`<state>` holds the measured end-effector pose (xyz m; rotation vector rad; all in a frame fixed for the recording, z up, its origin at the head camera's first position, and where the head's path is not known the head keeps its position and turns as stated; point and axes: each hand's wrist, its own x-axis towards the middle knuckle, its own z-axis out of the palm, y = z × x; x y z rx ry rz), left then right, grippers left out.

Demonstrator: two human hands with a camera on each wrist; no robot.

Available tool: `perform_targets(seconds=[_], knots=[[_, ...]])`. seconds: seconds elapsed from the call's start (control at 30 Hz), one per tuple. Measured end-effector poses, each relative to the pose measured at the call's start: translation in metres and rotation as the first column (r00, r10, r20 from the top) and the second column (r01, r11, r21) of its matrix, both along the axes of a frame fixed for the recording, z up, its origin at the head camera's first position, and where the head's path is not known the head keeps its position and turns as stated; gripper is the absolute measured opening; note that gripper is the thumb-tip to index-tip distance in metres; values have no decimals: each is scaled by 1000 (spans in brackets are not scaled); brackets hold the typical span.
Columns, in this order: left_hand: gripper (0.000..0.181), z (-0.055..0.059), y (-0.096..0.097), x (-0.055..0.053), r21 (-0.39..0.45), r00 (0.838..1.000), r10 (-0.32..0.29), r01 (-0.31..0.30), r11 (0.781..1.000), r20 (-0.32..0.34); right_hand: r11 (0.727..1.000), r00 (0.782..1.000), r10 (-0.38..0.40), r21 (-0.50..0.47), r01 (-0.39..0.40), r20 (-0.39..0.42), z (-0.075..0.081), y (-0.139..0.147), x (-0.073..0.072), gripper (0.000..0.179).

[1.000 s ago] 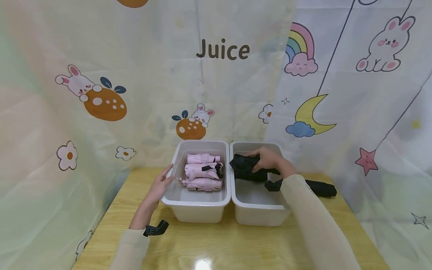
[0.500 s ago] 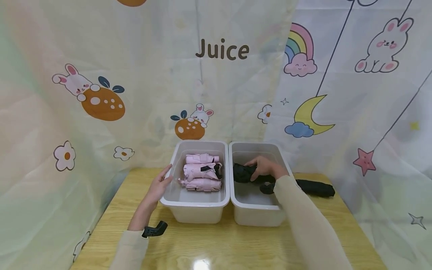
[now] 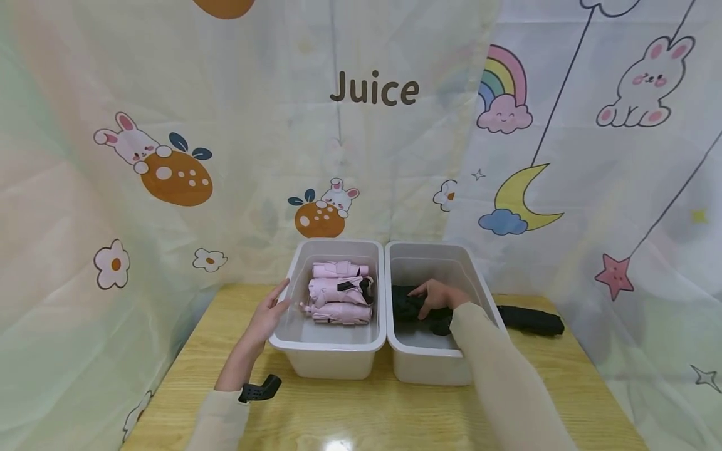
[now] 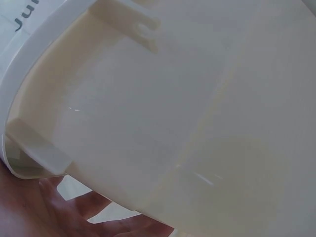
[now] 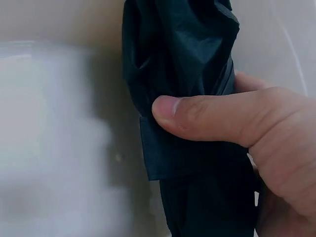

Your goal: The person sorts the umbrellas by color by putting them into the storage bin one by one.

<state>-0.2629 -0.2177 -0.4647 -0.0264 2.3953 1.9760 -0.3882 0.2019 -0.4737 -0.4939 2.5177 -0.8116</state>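
In the head view my right hand (image 3: 440,297) reaches down inside the right white bin (image 3: 431,352). It grips a folded black umbrella (image 3: 406,305) lying crosswise near the bin's left wall. The right wrist view has my thumb pressed across the umbrella's gathered cloth (image 5: 192,44), the other fingers mostly hidden behind it. My left hand (image 3: 267,316) rests against the outer left side of the left white bin (image 3: 327,346), fingers extended at the rim. Three folded pink umbrellas (image 3: 338,290) lie side by side in that bin. In the left wrist view, fingers (image 4: 89,205) show beyond the bin's wall.
Both bins stand side by side, rims close together, on a wooden table (image 3: 350,413). Another folded black umbrella (image 3: 533,319) lies on the table right of the right bin. A printed cloth curtain (image 3: 254,156) hangs behind and around. Black wrist cameras (image 3: 261,389) sit on the wrists.
My right hand has lowered the black umbrella deeper into the right bin, toward the near side. My left hand stays at the left bin's rim. The pink umbrellas have not moved.
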Motion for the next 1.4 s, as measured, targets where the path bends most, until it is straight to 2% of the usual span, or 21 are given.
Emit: perform_targets(seconds=[0.13, 0.37, 0.7, 0.97, 1.1, 1.2, 1.4], knots=[[54, 2, -2, -2, -11, 1000, 0, 0, 1000, -11, 1000, 1000, -18, 12, 18, -8, -3, -2, -4, 62], [54, 5, -8, 0, 4, 1000, 25, -25, 1000, 5, 999, 999, 19, 43, -18, -33, -6, -11, -14, 61], [54, 8, -9, 1, 3, 1000, 22, -22, 1000, -10, 996, 994, -83, 33, 86, -64, -16, -10, -18, 62], [55, 7, -9, 2, -6, 1000, 15, -15, 1000, -16, 992, 993, -102, 66, 106, -67, -22, -8, -18, 63], [55, 7, -10, 8, -40, 1000, 10, -10, 999, -4, 994, 998, -61, 87, 61, -10, -21, -8, -15, 62], [55, 6, -10, 11, -32, 1000, 2, -2, 999, 9, 995, 999, -10, 95, 8, 30, -21, -6, -15, 62], [55, 1, -1, 2, 12, 1000, -25, 25, 1000, 8, 992, 999, -28, 121, 25, 26, -25, 4, -17, 63]])
